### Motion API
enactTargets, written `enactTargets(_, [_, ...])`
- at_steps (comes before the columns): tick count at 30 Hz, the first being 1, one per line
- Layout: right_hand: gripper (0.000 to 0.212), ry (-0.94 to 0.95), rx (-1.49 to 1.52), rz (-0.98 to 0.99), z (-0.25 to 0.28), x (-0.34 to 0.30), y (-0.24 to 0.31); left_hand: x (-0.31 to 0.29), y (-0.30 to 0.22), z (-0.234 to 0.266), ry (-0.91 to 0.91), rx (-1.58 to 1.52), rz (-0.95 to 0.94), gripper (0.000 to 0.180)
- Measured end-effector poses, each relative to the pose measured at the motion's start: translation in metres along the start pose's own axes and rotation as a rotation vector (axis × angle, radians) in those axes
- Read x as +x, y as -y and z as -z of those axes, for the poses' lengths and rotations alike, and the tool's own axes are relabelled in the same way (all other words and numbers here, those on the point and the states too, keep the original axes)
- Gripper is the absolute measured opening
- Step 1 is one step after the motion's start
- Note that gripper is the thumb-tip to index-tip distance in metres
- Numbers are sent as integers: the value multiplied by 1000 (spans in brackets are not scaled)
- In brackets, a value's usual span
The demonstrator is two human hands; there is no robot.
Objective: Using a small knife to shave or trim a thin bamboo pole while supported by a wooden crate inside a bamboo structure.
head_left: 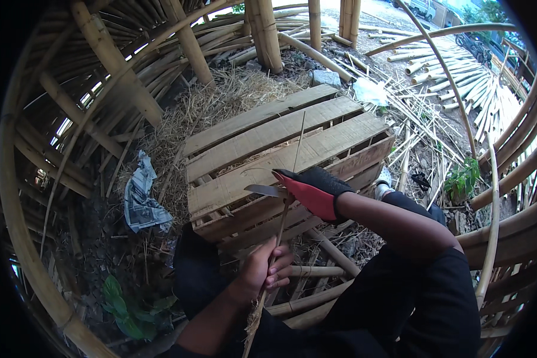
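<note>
My bare left hand (265, 267) is closed around a thin bamboo strip (283, 222), which slants up and away from my lap. Frayed fibres hang from the strip's near end. In a red and black glove, my right hand (314, 192) grips a knife (265, 190); the handle is hidden in the palm. The blade points left and lies at the strip, just beyond my left hand. A fine curled sliver arches above the blade. Beneath the strip's far part stands a slatted wooden crate (316, 126), in front of my knees.
Bamboo poles (262, 36) and curved bamboo bars surround me on several sides. Straw (232, 89) and a crumpled newspaper (142, 197) lie left of the crate. Cut bamboo lengths (465, 77) are spread at the far right. Green plants (122, 307) grow at the lower left.
</note>
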State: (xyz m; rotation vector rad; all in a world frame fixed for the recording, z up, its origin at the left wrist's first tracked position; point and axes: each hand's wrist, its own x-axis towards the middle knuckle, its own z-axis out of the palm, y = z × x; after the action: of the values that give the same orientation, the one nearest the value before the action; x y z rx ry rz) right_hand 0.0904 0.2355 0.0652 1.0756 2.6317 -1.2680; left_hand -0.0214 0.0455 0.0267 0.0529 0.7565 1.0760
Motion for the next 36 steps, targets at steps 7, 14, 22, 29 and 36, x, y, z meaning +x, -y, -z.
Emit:
enactTargets(7, [50,-151,126,143,19,7,-18,1,-2,-3,108,298,-116,42])
enactTargets(14, [65,-308,403,-105,49,16,-27,12,8,7,225,278,-27,43])
enactTargets(22, [72,-431,-326,-365,56,24,-29,23,16,8,0,172,-27,46])
enactTargets(29, [58,-380,-354,-349,61,25,-26,18,14,6,43,137,9,45])
enactTargets(36, [57,-408,-424,-200,47,24,-22,7,7,13,116,59,56,45])
